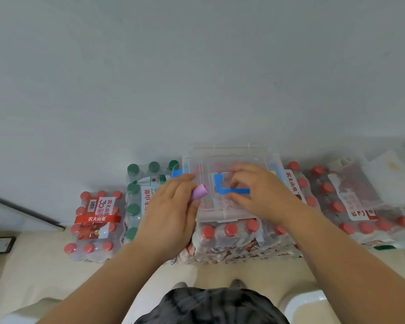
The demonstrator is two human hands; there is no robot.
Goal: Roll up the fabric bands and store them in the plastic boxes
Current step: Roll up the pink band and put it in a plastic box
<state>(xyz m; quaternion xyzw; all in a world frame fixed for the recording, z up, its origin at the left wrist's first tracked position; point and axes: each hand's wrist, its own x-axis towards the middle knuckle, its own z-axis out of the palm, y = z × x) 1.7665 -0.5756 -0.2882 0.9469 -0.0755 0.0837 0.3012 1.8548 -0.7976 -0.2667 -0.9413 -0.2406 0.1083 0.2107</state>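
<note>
The person stands facing a plain grey-white wall (pixel 197 66), looking down at shrink-wrapped packs of water bottles lined up along its foot. Straight ahead at twelve o'clock, a clear plastic box with a lid (pixel 227 153) sits on top of the middle stack of red-capped bottle packs (pixel 230 232).

The left hand (pixel 171 206) is at about eleven o'clock, just beside the box's left edge. Its fingers are curled round a small lilac fabric band rolled into a tight cylinder (pixel 199 192), whose open end pokes out towards the box; the roll is held outside the box.

The right hand (pixel 260 190) rests on the lid at about one o'clock. Its fingers curl over the blue L-shaped plastic handle (pixel 220 190) in the middle of the lid, and the thumb lies along the handle's lower bar, so it grips that handle. A blue clip (pixel 176 173) shows at the box's left side.

At ten o'clock stand a pack of green-capped bottles (pixel 133 192) and, farther left, a lower pack of red-capped bottles with a red label (pixel 94 220). At two o'clock lies another red-capped pack (pixel 351 199). Below is a beige tiled floor (pixel 232 272).
</note>
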